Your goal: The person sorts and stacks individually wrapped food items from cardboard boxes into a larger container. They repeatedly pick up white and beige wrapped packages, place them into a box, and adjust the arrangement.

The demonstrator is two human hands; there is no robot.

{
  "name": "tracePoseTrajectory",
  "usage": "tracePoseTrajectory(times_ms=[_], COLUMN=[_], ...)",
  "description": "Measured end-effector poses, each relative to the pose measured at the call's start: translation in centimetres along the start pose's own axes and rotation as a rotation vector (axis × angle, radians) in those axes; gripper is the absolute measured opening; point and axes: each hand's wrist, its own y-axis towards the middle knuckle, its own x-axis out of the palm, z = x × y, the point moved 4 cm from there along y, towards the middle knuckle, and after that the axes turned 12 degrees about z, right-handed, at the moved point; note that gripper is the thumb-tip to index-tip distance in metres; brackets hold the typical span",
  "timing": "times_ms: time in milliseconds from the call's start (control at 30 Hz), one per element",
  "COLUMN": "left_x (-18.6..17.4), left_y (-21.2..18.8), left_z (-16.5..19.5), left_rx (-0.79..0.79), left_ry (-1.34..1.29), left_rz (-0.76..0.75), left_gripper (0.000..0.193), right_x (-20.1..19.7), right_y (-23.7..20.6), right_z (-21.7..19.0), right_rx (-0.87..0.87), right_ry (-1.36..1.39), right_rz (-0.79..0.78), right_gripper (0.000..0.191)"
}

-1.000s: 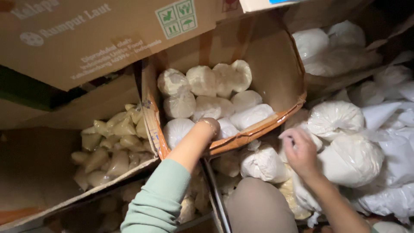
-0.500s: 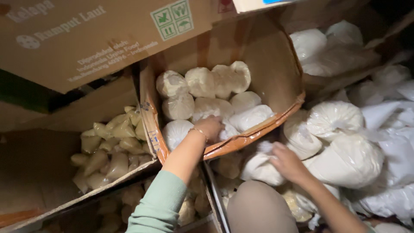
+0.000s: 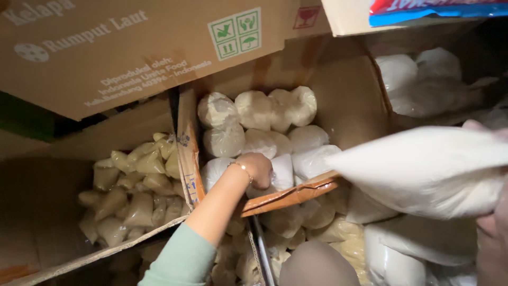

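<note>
White powder-filled plastic bag, large and blurred, is held at the right edge of the view by the right hand, of which little shows; its grip appears closed on the bag's end. Left hand, with a thin bracelet at the wrist, rests in the open cardboard box among white tied pouches, the grip curled over one, though whether it clamps it cannot be told. Yellowish pouches fill the neighbouring carton to the left.
</note>
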Motion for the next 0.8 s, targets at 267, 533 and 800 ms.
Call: tracePoseTrajectory(times_ms=[267,533,800], left_x=[-1.8,0.7,-0.8], left_y=[-2.1,0.1,0.0], left_z=[0.4,0.0,-0.2], left_rx=[-0.007,0.045,0.149], left_ry=[-0.036,-0.111,-0.273], left_rz=[-0.027,-0.029,0.191], left_gripper=[0.039,0.056,0.046], right_x=[13.1,24.2,27.5], right_y=[7.2,5.4,8.0], right_z=[4.3,14.7,15.3], right_rx=[-0.402,-0.665,-0.618], right_ry=[-0.314,-0.732,-0.832], right_rz=[-0.159,-0.633,-0.704], right_gripper=[0.018,0.033,0.033])
